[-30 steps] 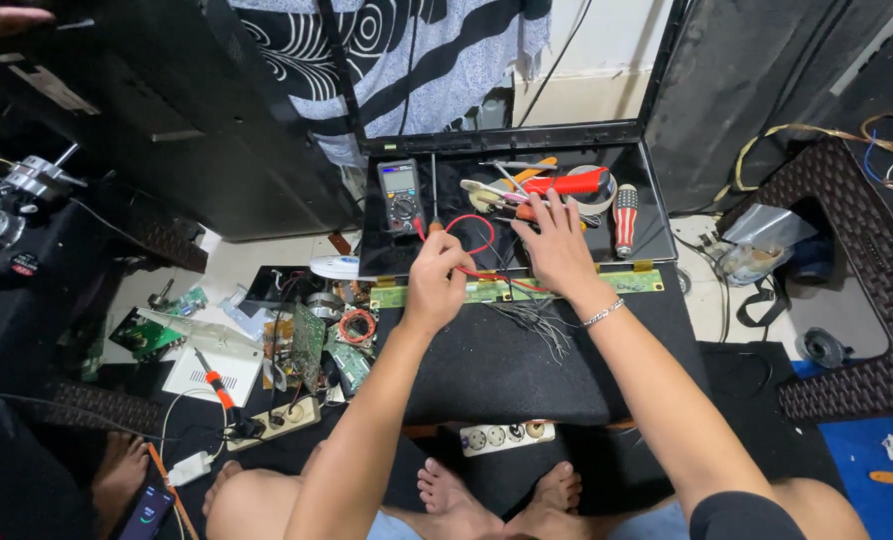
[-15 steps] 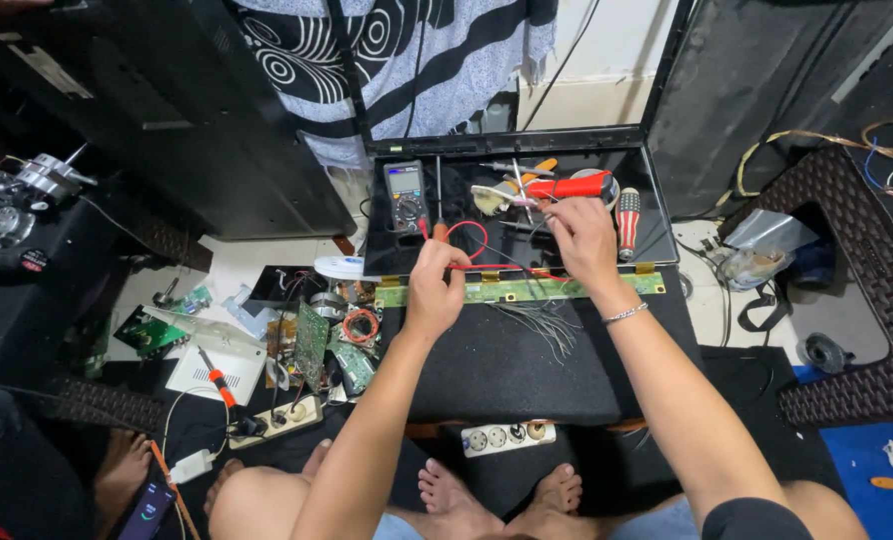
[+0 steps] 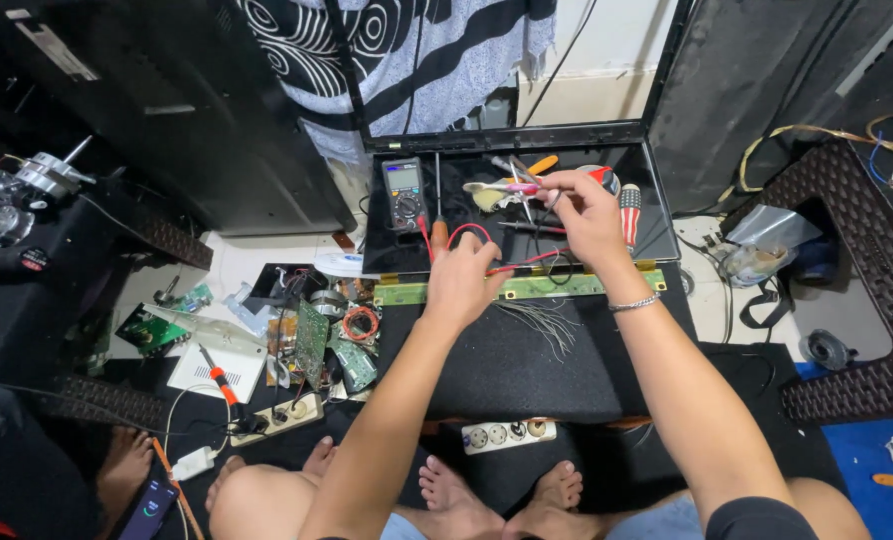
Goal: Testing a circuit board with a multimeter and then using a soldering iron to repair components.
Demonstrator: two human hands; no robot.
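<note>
— Two hands up over the black bench (image 3: 527, 360)?
— Yes. Left hand (image 3: 464, 280) curled around a red probe lead (image 3: 459, 236), just above a long green strip board (image 3: 512, 288). Right hand (image 3: 582, 210) pinched on a thin black lead (image 3: 552, 205).
— Beyond the fingers?
— One multimeter (image 3: 405, 192), left of both; one red-handled screwdriver (image 3: 630, 212), right of the right hand.

Red lead (image 3: 467, 235), green circuit strip (image 3: 527, 288), grey-black multimeter (image 3: 405, 193) at eleven o'clock, swirl-patterned black-and-white cloth (image 3: 417, 50) at twelve.
</note>
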